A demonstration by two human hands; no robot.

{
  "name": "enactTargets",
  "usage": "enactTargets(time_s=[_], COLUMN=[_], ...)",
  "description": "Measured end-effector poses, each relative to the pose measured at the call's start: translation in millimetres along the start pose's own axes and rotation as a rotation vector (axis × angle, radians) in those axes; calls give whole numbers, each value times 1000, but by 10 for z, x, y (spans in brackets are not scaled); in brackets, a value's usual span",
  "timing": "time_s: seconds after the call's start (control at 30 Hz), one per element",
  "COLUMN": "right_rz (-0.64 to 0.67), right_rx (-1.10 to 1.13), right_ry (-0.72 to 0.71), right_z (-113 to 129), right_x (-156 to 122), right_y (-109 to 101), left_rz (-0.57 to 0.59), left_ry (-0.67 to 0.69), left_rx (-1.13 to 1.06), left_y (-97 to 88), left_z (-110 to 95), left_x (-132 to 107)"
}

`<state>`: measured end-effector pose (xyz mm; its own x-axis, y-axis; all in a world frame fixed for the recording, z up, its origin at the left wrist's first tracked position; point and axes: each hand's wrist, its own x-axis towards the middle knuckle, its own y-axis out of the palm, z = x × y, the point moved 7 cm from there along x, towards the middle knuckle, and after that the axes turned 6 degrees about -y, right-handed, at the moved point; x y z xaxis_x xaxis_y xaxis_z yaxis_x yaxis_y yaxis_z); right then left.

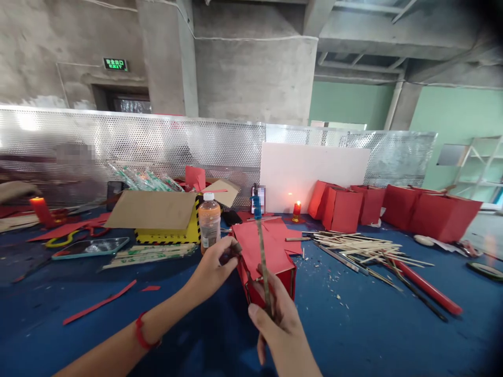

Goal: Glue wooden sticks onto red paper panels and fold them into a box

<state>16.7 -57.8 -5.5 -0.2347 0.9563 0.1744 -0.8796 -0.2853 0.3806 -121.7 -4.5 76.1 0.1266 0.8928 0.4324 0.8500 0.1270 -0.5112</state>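
Note:
A red paper box (pixel 262 243) sits on the blue table in front of me. My left hand (pixel 220 262), with a red band at the wrist, has its fingers curled in a pinch on the box's left edge. My right hand (pixel 275 314) is closed around a thin, flat, worn strip (pixel 262 251) that points up and away, its far end wrapped in blue. This strip crosses in front of the box, and some fingers of the right hand are hidden behind it, near the box's front side.
A drink bottle (pixel 209 222) stands just left of the box, beside a yellow cardboard box (pixel 168 234). Rightward lie many thin wooden sticks (pixel 361 246) and a red candle (pixel 426 287). A lit candle (pixel 297 211) burns behind, near finished red boxes (pixel 342 209). Another lit candle (pixel 41 212) stands left.

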Motion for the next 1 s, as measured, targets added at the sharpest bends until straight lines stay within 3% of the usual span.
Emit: enactTargets(time_s=[0.17, 0.3, 0.5, 0.6, 0.7, 0.8, 0.93, 1.0], right_rz=[70, -9, -87, -104, -125, -119, -134, -42], right_rx=[23, 77, 92, 27, -45, -108, -336, -480], right_ry=[-53, -87, -67, -49, -55, -170, -524, -596], right_z=[-170, -144, -72, -39, 30, 256, 925, 1227], right_x=[-25, -58, -119, -178, -255, -297, -334, -320], right_y=[89, 62, 26, -48, -232, -494, -805, -820], left_rz=[-31, -8, 43, 135, 154, 162, 162, 153], left_ry=[-140, -199, -400, -469, -481, -473, -462, -454], left_rx=[-280, -373, -457, -437, -453, -474, -495, -509], left_y=[93, 141, 212, 283, 292, 296, 312, 318], left_z=[137, 160, 198, 209, 196, 181, 201, 227], left_x=[-121, -148, -178, -196, -200, -200, -193, -181])
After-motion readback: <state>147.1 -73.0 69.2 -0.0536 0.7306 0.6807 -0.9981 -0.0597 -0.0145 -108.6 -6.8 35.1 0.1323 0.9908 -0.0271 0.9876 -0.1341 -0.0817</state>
